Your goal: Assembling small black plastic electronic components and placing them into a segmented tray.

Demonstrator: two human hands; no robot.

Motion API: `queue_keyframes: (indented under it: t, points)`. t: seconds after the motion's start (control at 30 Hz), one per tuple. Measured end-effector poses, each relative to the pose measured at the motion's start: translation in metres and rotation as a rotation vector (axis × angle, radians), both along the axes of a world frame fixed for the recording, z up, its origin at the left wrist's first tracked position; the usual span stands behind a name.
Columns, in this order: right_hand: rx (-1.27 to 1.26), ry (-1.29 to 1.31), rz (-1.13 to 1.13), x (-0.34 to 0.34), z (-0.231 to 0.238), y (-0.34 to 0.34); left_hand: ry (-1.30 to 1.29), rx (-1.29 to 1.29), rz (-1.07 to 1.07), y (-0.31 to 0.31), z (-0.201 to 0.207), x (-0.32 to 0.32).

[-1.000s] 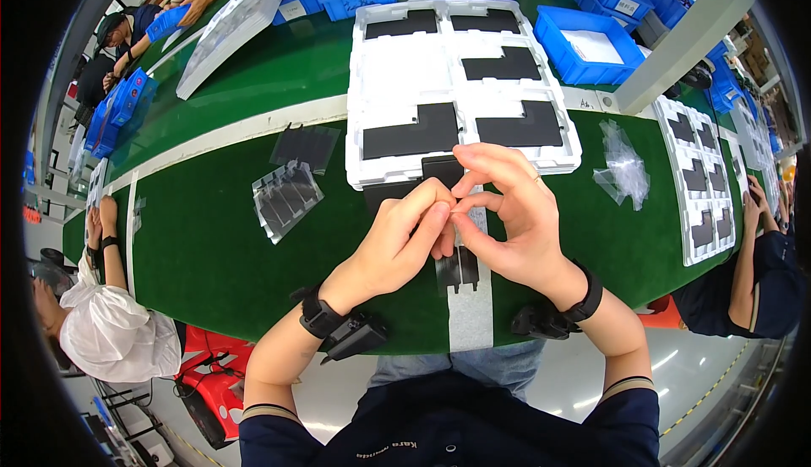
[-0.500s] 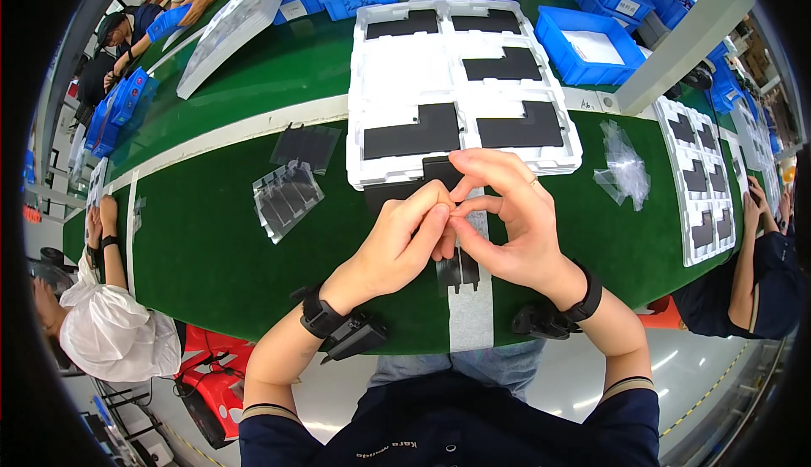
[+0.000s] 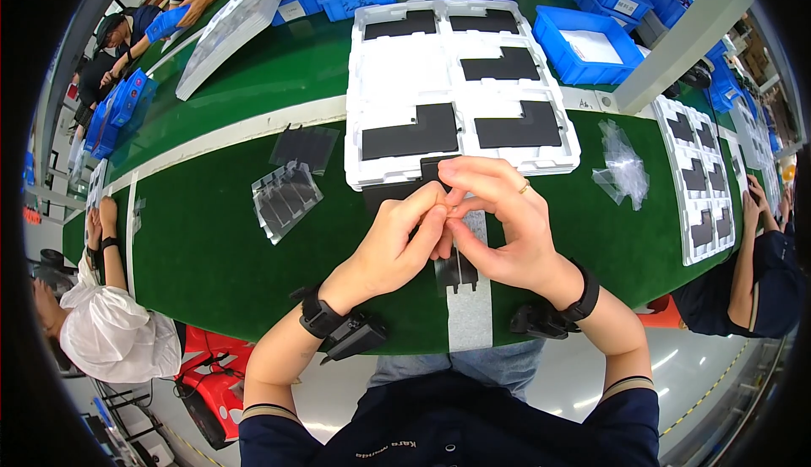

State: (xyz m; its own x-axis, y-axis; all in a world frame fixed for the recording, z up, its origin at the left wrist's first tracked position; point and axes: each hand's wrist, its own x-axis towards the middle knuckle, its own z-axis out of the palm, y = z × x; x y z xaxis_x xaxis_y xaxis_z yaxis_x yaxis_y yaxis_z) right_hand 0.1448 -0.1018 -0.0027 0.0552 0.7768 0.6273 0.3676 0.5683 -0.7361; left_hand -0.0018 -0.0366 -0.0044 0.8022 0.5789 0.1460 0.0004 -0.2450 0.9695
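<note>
My left hand (image 3: 390, 243) and my right hand (image 3: 514, 226) meet fingertip to fingertip over the green work mat. Both are closed in a pinch; whatever lies between the fingertips is too small or hidden to make out. Under them is a flat black L-shaped piece (image 3: 386, 194), mostly covered by my fingers. Below my fingertips a dark strip sheet (image 3: 457, 274) with small tabs lies across a pale band on the mat. Just beyond my hands stands a white moulded tray (image 3: 400, 66), with several black L-shaped pieces (image 3: 411, 132) in its pockets.
Clear film sheets with dark strips (image 3: 287, 199) lie to the left, crumpled clear film (image 3: 623, 165) to the right. A blue bin (image 3: 583, 45) and a slanting metal post (image 3: 688, 36) stand at the far right. Co-workers sit on both sides; another white tray (image 3: 694, 176) is at the right.
The fingers of my right hand have shifted slightly left, and the hand has turned a little. My left hand stays almost still, its pinch kept.
</note>
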Motion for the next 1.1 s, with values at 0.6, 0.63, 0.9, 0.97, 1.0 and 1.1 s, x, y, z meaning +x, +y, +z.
queue_keyframes:
  t: [0.6, 0.63, 0.9, 0.97, 1.0, 1.1]
  points:
    - [-0.019, 0.071, -0.062, -0.004, 0.0025, -0.0024, -0.061, -0.05, 0.001, 0.0014, -0.0036, 0.0016]
    - [-0.02, 0.072, -0.062, -0.0043, 0.0022, -0.0023, -0.06, -0.05, 0.001, 0.0012, -0.0041, 0.0014]
    - [-0.031, 0.077, -0.009, -0.0037, 0.001, -0.0019, -0.054, -0.06, -0.026, 0.0019, -0.0074, -0.0001]
    - [-0.035, 0.073, 0.004, -0.0034, 0.0013, -0.0015, -0.053, -0.062, -0.033, 0.0023, -0.007, -0.0009]
    - [-0.038, 0.068, 0.017, -0.0033, 0.0014, -0.0013, -0.051, -0.065, -0.041, 0.0023, -0.0067, -0.0012]
    - [-0.045, 0.04, 0.043, -0.0035, 0.0012, -0.0037, -0.004, -0.065, -0.019, -0.0016, -0.0013, 0.0013]
